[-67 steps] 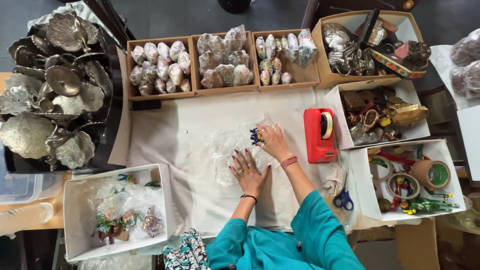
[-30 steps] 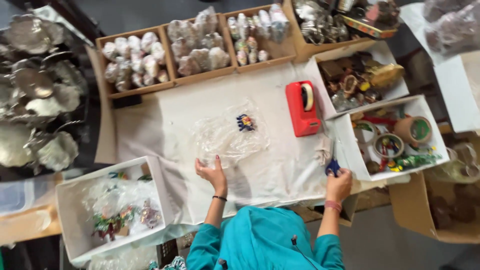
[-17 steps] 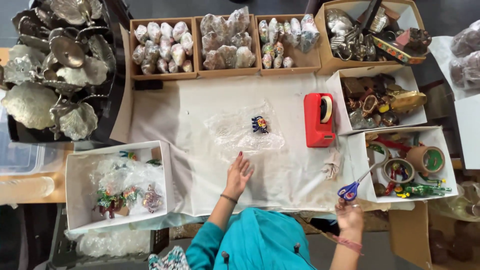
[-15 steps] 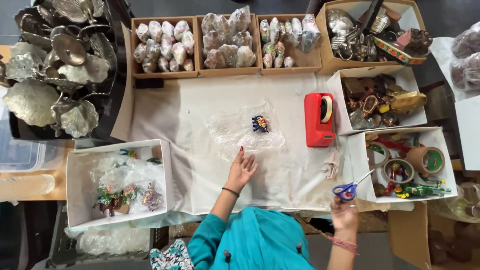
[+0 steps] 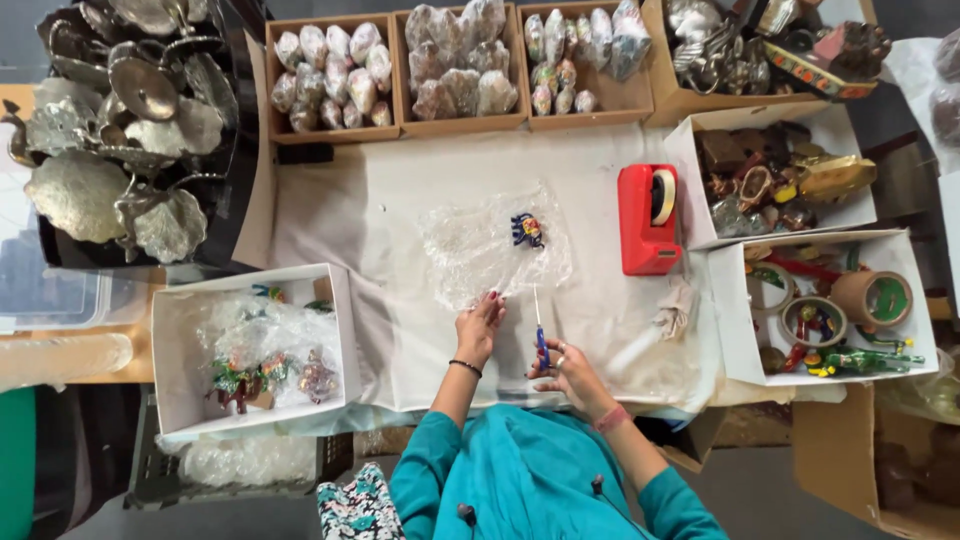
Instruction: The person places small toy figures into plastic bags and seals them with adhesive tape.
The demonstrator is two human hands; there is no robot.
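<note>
1. At 9 o'clock sits a dark tray of silver metal leaves (image 5: 110, 150). Below it, at 8 o'clock, a white box (image 5: 170, 350) holds little toys already wrapped in clear wrap.
2. In the middle of the worktop (image 5: 330, 215) lies a sheet of bubble wrap (image 5: 480, 250). A small blue toy animal (image 5: 527, 230) stands on it, near the sheet's 1 o'clock corner. It is not wrapped yet.
3. The left hand (image 5: 480, 328) is fairly flat, and its fingertips touch the near edge of the sheet at 6 o'clock. It holds nothing else.
4. The right hand (image 5: 568, 372) is closed around blue-handled scissors (image 5: 540, 335). The blades point up to 12 o'clock, just beside the sheet's edge.
5. At 3 o'clock from the toy stands a red tape holder (image 5: 645, 220). No tape is on the wrap yet.
6. So I think the job on this toy has only begun: the sheet is laid out, but cutting, folding and taping are left.
</note>
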